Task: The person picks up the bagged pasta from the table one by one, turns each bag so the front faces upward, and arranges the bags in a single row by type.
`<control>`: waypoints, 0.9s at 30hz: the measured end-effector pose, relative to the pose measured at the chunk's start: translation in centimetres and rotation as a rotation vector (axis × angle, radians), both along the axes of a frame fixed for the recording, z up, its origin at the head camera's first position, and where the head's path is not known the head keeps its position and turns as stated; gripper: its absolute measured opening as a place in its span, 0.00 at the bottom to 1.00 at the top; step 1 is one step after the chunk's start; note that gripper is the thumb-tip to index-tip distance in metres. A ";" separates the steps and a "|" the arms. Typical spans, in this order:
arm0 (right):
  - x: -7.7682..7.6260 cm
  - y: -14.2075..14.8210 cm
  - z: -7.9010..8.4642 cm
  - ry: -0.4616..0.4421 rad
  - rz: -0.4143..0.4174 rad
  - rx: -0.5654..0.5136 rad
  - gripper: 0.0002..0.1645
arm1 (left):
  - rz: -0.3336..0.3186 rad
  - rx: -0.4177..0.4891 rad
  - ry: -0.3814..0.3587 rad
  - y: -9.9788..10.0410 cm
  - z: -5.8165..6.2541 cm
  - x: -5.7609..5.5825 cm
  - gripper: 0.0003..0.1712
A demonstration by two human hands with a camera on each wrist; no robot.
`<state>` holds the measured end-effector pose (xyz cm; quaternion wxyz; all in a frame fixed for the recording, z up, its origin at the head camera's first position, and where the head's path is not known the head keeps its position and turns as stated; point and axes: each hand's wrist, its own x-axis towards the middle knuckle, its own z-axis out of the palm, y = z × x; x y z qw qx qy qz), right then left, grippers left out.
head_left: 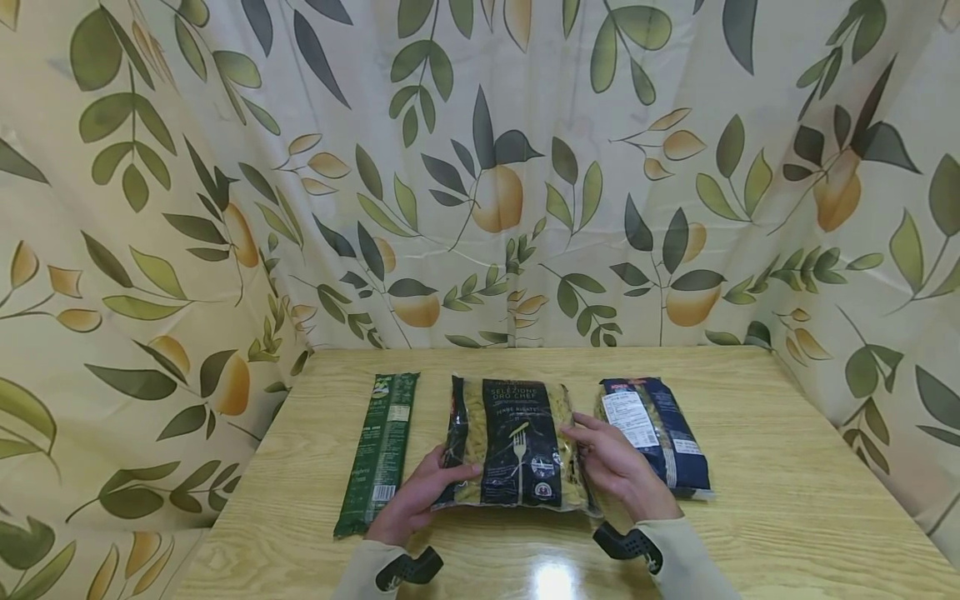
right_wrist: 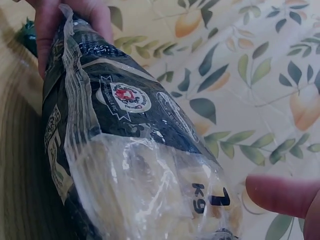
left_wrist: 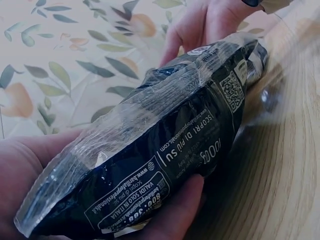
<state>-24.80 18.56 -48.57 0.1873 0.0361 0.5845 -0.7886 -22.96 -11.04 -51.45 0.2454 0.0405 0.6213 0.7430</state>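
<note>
A bag of penne pasta [head_left: 517, 442], clear with a black printed panel, is between my two hands, its front facing up. My left hand [head_left: 427, 492] grips its lower left corner, thumb on the front. In the left wrist view a finger [left_wrist: 182, 205] lies along the bag's dark underside. At the right edge, my right hand [head_left: 618, 467] holds the bag's side. In the right wrist view its thumb [right_wrist: 280, 195] stands out beside the "1 kg" print; the other fingers are hidden. The bag's near sealed edge looks raised off the table.
On the left lies a long green spaghetti packet [head_left: 378, 450], close to my left hand. A dark blue pasta packet [head_left: 667, 433] with a white label lies behind my right hand. A leaf-patterned curtain [head_left: 495, 275] borders the wooden table [head_left: 780, 467] at the back and sides.
</note>
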 end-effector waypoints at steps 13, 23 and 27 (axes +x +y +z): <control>-0.3 0.0 0.2 -0.006 0.056 0.000 0.51 | 0.046 -0.019 0.000 0.2 -0.4 -0.4 0.42; -1.8 0.3 -0.6 -0.008 0.049 0.013 0.52 | 0.061 -0.124 0.017 0.1 -0.4 -1.2 0.49; -2.6 0.1 -0.9 -0.017 0.026 0.005 0.51 | 0.067 -0.142 0.029 0.0 -0.5 -1.7 0.52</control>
